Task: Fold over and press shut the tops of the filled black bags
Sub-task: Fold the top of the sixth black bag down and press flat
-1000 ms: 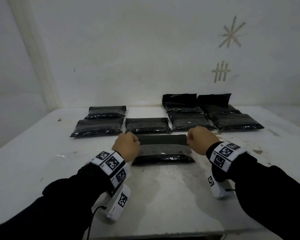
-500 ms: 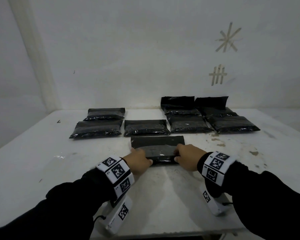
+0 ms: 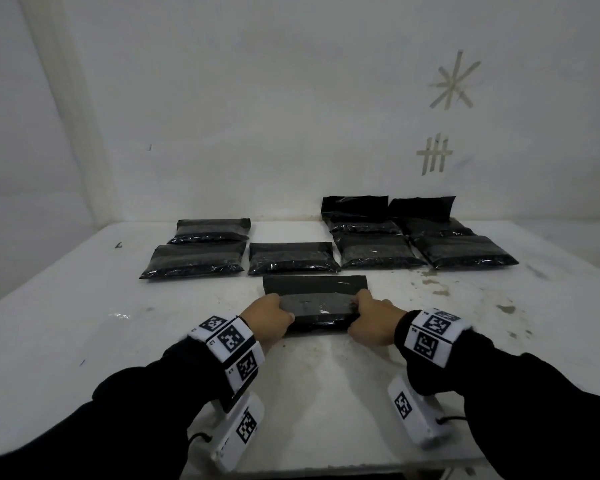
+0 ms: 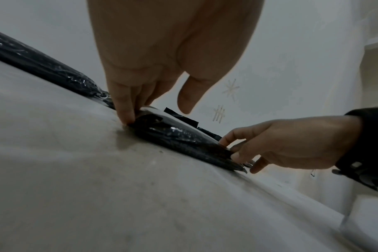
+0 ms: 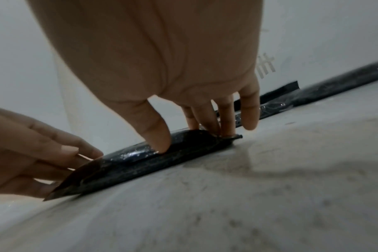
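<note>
The bag I'm working on (image 3: pixel 314 306) lies flat near the middle of the tabletop (image 3: pixel 66 327), closer to the front edge than the others. It's glossy black plastic, plump and pillow-shaped where it's filled, crinkled and catching small glints. Its flat, empty top flap (image 3: pixel 314 285) stretches out toward the back edge, matte and smooth.

My left hand (image 3: pixel 267 315) grips the bag's left end, fingers (image 4: pixel 125 109) curled down onto the edge, thumb hanging free above it in the left wrist view. My right hand (image 3: pixel 373 318) grips the right end: thumb (image 5: pixel 160 136) pressing into the bulging top, fingers (image 5: pixel 227 117) planted on the thin flattened seam. Exactly how far my fingertips tuck under the plastic I can't make out; the bag hides them.

Beyond it, three bags with folded tops (image 3: pixel 293 258) sit toward the back left of the tabletop, shiny and wrinkled. Toward the back right, four more bags (image 3: pixel 378 251) lie in two rows; the rear pair's flaps (image 3: pixel 355 207) stand up against the wall (image 3: pixel 257 98), and the front pair hides their lower parts.

The tabletop is white, scuffed, with brownish stains near the right side. On the wall, strips of tape (image 3: pixel 454 83) form a star and a tally shape. My black sleeves (image 3: pixel 118 410) are cut off by the bottom of the head view, and both wrist views are soft and blurry at close range.
</note>
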Demonstrator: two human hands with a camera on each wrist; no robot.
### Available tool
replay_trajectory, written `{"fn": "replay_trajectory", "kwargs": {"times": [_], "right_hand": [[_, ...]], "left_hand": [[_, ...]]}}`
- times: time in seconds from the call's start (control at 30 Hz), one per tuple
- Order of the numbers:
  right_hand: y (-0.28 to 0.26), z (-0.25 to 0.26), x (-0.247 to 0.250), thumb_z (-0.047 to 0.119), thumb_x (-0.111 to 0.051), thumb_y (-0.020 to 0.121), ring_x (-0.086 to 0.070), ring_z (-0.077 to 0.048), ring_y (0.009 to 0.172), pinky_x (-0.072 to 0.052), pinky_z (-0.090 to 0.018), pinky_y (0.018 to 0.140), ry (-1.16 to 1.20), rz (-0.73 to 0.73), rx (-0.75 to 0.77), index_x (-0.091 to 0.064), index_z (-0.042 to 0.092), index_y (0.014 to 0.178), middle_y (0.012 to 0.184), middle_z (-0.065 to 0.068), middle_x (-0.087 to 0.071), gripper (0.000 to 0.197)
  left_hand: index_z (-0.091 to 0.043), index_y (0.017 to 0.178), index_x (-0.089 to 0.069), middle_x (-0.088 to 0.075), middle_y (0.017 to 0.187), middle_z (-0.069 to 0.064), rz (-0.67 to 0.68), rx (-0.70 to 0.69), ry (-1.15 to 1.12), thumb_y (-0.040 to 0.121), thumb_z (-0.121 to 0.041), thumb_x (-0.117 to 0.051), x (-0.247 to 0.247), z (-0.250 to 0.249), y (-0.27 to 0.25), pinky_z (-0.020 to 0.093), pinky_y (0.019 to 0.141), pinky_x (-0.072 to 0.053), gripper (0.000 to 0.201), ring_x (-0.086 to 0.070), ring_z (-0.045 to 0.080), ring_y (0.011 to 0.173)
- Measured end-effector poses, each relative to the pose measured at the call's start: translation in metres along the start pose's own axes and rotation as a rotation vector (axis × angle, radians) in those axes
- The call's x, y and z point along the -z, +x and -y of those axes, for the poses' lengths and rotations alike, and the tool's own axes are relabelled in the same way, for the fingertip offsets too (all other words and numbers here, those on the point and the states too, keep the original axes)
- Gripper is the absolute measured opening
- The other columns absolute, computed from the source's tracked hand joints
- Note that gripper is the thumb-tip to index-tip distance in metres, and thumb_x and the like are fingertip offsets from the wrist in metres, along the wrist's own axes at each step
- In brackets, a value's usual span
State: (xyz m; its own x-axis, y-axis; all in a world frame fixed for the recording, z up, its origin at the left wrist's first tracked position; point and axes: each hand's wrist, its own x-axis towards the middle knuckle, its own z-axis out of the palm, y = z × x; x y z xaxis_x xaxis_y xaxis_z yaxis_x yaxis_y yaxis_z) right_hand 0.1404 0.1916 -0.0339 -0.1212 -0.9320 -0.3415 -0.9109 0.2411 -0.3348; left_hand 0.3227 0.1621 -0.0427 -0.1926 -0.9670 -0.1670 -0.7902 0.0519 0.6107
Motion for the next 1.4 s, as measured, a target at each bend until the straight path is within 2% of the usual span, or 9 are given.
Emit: {"fn": "replay_trajectory", "kwargs": {"times": [0.2, 0.3, 0.53, 0.67, 0.87, 0.97, 1.03, 1.17, 1.4], "right_hand": [[0.004, -0.004, 0.001, 0.019, -0.049, 0.090, -0.053, -0.024, 0.091, -0.039, -0.026, 0.061, 0.134, -0.069, 0.023, -0.033, 0.015, 0.121, 0.108, -0.010, -0.053, 0.034], [0.003, -0.003, 0.001, 0.016, -0.048, 0.093, -0.049, -0.020, 0.082, -0.036, -0.023, 0.056, 0.143, -0.081, 0.044, -0.033, 0.011, 0.122, 0.099, -0.007, -0.052, 0.033], [0.005, -0.004, 0.002, 0.016, -0.054, 0.091, -0.048, -0.020, 0.090, -0.038, -0.027, 0.072, 0.179, -0.109, 0.041, -0.033, 0.010, 0.125, 0.106, -0.008, -0.049, 0.040], [0.008, -0.008, 0.001, 0.020, -0.056, 0.091, -0.053, -0.024, 0.099, -0.043, -0.031, 0.078, 0.166, -0.062, 0.036, -0.033, 0.012, 0.128, 0.116, -0.010, -0.051, 0.044], [0.008, -0.005, -0.001, 0.021, -0.050, 0.091, -0.050, -0.032, 0.113, -0.044, -0.038, 0.097, 0.129, -0.017, 0.060, -0.021, 0.023, 0.139, 0.136, -0.018, -0.040, 0.056], [0.005, 0.002, -0.001, 0.020, -0.047, 0.093, -0.051, -0.032, 0.113, -0.043, -0.036, 0.096, 0.111, 0.012, 0.086, -0.011, 0.023, 0.145, 0.137, -0.019, -0.041, 0.064], [0.002, 0.005, -0.001, 0.021, -0.045, 0.095, -0.049, -0.030, 0.120, -0.040, -0.031, 0.096, 0.057, 0.067, 0.088, 0.003, 0.015, 0.150, 0.142, -0.018, -0.039, 0.073], [-0.002, 0.005, -0.001, 0.026, -0.041, 0.097, -0.034, -0.029, 0.136, -0.031, -0.029, 0.106, -0.027, 0.136, 0.068, 0.019, 0.014, 0.148, 0.158, -0.014, -0.011, 0.080], [-0.008, 0.006, 0.001, 0.031, -0.045, 0.092, -0.026, -0.029, 0.140, -0.023, -0.033, 0.111, -0.092, 0.162, 0.075, 0.020, 0.021, 0.148, 0.160, -0.004, -0.002, 0.087]], "left_hand": [[-0.001, 0.110, -0.058, -0.056, 0.101, 0.010, -0.074, 0.009, -0.068, 0.091, -0.014, -0.056, 0.003, 0.003, 0.002, 0.024, 0.078, -0.038, 0.023, -0.055, 0.026, 0.100], [-0.002, 0.111, -0.058, -0.059, 0.109, 0.012, -0.069, -0.011, -0.039, 0.091, -0.013, -0.057, 0.002, 0.001, 0.000, 0.024, 0.078, -0.039, 0.023, -0.056, 0.026, 0.105], [-0.006, 0.107, -0.054, -0.058, 0.117, 0.012, -0.053, -0.029, 0.014, 0.089, -0.015, -0.061, 0.001, 0.000, -0.001, 0.023, 0.079, -0.040, 0.021, -0.054, 0.023, 0.102], [-0.005, 0.119, -0.053, -0.057, 0.121, 0.011, -0.029, -0.029, 0.073, 0.089, -0.015, -0.061, 0.001, 0.000, -0.001, 0.025, 0.086, -0.042, 0.033, -0.054, 0.025, 0.111], [-0.006, 0.119, -0.053, -0.057, 0.121, 0.012, -0.075, -0.020, 0.110, 0.088, -0.012, -0.060, 0.002, 0.001, 0.000, 0.022, 0.080, -0.039, 0.033, -0.054, 0.025, 0.110], [-0.005, 0.122, -0.052, -0.056, 0.123, 0.013, -0.055, 0.020, 0.132, 0.089, -0.013, -0.058, 0.005, 0.003, -0.002, 0.023, 0.082, -0.039, 0.034, -0.054, 0.026, 0.113], [-0.004, 0.132, -0.041, -0.048, 0.134, 0.015, -0.023, 0.046, 0.215, 0.092, -0.017, -0.054, 0.003, 0.002, -0.005, 0.025, 0.092, -0.039, 0.044, -0.050, 0.027, 0.120], [0.004, 0.147, 0.003, 0.004, 0.156, 0.022, 0.030, 0.105, 0.345, 0.098, -0.023, -0.046, -0.006, -0.006, -0.013, 0.032, 0.113, -0.027, 0.075, -0.031, 0.032, 0.138], [0.001, 0.148, 0.011, 0.015, 0.156, 0.018, 0.070, 0.132, 0.391, 0.096, -0.029, -0.049, -0.003, -0.017, -0.027, 0.031, 0.113, -0.022, 0.085, -0.025, 0.028, 0.141]]}}
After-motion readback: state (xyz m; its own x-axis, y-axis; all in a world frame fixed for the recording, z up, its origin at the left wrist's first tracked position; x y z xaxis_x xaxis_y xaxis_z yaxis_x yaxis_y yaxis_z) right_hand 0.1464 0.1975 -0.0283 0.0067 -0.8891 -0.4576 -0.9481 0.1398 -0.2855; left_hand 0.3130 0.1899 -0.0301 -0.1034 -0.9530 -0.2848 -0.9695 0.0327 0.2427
